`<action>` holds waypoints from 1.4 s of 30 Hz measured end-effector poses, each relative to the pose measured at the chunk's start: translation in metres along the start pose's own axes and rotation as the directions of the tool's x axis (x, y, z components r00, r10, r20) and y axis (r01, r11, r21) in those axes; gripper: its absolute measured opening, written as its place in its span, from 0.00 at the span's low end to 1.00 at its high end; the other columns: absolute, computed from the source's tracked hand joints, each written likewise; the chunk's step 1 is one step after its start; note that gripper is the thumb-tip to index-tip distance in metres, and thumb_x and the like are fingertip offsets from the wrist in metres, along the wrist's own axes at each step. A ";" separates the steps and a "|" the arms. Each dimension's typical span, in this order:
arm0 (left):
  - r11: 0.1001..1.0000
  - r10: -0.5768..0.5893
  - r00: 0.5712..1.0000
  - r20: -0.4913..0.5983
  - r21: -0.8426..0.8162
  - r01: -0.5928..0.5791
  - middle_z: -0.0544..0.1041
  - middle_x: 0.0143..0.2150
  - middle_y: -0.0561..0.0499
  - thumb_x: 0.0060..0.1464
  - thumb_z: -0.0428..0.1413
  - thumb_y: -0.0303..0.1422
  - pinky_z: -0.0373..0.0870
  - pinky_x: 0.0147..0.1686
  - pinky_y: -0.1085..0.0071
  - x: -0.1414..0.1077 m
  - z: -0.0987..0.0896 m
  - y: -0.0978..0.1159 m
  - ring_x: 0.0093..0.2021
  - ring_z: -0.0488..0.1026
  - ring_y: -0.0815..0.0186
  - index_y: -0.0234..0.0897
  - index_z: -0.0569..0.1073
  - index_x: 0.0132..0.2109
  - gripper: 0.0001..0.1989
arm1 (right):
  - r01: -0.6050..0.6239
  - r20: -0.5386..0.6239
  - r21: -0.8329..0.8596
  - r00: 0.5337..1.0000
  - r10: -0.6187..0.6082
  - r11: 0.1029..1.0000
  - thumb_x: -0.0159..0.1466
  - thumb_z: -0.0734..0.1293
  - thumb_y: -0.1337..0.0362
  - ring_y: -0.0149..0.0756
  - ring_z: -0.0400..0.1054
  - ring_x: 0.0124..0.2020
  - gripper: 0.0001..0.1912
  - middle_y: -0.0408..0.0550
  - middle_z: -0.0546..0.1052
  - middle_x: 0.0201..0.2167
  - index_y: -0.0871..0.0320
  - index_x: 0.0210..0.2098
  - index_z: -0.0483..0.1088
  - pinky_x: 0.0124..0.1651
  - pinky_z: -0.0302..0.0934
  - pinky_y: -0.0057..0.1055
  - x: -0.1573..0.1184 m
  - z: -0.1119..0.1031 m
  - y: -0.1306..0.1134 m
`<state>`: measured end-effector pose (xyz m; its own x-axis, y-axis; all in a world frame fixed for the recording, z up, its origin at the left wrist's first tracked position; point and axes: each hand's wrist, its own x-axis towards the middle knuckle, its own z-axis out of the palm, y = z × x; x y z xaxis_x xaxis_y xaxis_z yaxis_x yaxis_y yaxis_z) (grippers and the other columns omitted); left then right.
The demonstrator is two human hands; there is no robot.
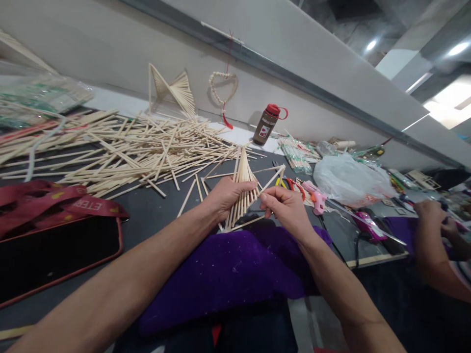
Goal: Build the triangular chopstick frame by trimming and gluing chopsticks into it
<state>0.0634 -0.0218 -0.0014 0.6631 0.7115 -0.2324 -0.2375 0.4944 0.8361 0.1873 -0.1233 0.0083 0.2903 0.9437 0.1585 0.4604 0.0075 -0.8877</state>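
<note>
A twisted frame of thin wooden sticks (243, 169), fanned close together and narrowing to a point at the top, stands over the table in front of me. My left hand (230, 193) is closed around its left side, with the thumb lying across the fan. On the other side my right hand (281, 203) pinches at a wooden stick (271, 180) of the frame; its fingertips partly hide the grip. Beneath both hands, a purple cloth (235, 274) lies along the table edge and over my lap.
Behind the frame spreads a pile of loose sticks (147, 147). A finished-looking stick model (172, 93), a bottle (265, 125) and a plastic bag (351, 179) stand farther back. Pink glue gun (315, 196) lies right, phone (59, 255) left. A co-worker's hand (430, 213) is far right.
</note>
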 end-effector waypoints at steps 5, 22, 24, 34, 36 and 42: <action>1.000 -0.009 1.000 -0.008 0.003 0.009 0.73 0.20 0.50 0.37 0.63 0.24 0.62 0.20 0.74 -0.001 0.001 0.001 0.19 0.68 0.70 0.28 0.75 0.32 0.10 | -0.002 -0.002 0.009 1.000 0.002 1.000 0.60 0.66 0.56 0.25 0.66 0.17 0.12 0.41 0.74 0.21 0.60 0.30 0.72 0.21 0.57 0.23 0.000 0.001 0.000; 1.000 -0.015 1.000 0.005 -0.020 0.015 0.73 0.21 0.49 0.38 0.64 0.25 0.63 0.21 0.73 -0.003 0.001 0.002 0.20 0.68 0.69 0.29 0.76 0.31 0.09 | -0.004 0.041 0.087 0.999 0.001 0.996 0.62 0.64 0.53 0.26 0.66 0.18 0.15 0.42 0.74 0.22 0.58 0.31 0.73 0.21 0.57 0.24 -0.003 0.000 0.009; 1.000 -0.013 1.000 -0.001 -0.020 0.013 0.73 0.20 0.50 0.37 0.64 0.24 0.62 0.20 0.74 -0.004 0.002 0.002 0.19 0.68 0.70 0.28 0.76 0.31 0.09 | 0.006 0.031 0.091 0.999 -0.009 0.996 0.61 0.66 0.54 0.26 0.65 0.18 0.13 0.41 0.74 0.22 0.58 0.31 0.73 0.22 0.58 0.24 -0.002 0.001 0.008; 1.000 -0.003 1.000 0.023 0.011 0.003 0.74 0.21 0.51 0.37 0.65 0.27 0.62 0.19 0.75 0.000 -0.002 0.000 0.18 0.67 0.71 0.29 0.76 0.35 0.13 | 0.042 0.043 0.089 0.998 -0.046 0.995 0.61 0.65 0.56 0.25 0.65 0.18 0.11 0.40 0.72 0.22 0.58 0.30 0.72 0.22 0.59 0.24 0.001 0.003 0.010; 1.000 -0.008 1.000 0.004 0.015 0.008 0.75 0.22 0.50 0.37 0.65 0.27 0.63 0.20 0.75 -0.001 -0.001 0.001 0.20 0.68 0.70 0.28 0.76 0.35 0.13 | 0.046 0.042 0.089 0.998 -0.050 0.995 0.61 0.65 0.56 0.25 0.65 0.18 0.11 0.40 0.73 0.22 0.58 0.30 0.71 0.23 0.59 0.23 0.001 0.004 0.010; 0.999 -0.025 0.998 -0.056 0.036 0.027 0.75 0.22 0.50 0.35 0.65 0.26 0.64 0.19 0.76 0.000 0.001 0.003 0.19 0.69 0.70 0.28 0.77 0.35 0.15 | 0.049 0.042 0.086 0.998 -0.052 0.995 0.61 0.64 0.59 0.24 0.66 0.18 0.10 0.40 0.73 0.22 0.58 0.29 0.71 0.23 0.59 0.22 0.001 0.004 0.007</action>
<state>0.0632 -0.0209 0.0019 0.6278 0.7260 -0.2807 -0.1937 0.4950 0.8470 0.1871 -0.1207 0.0006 0.2306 0.9550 0.1867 0.4004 0.0818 -0.9127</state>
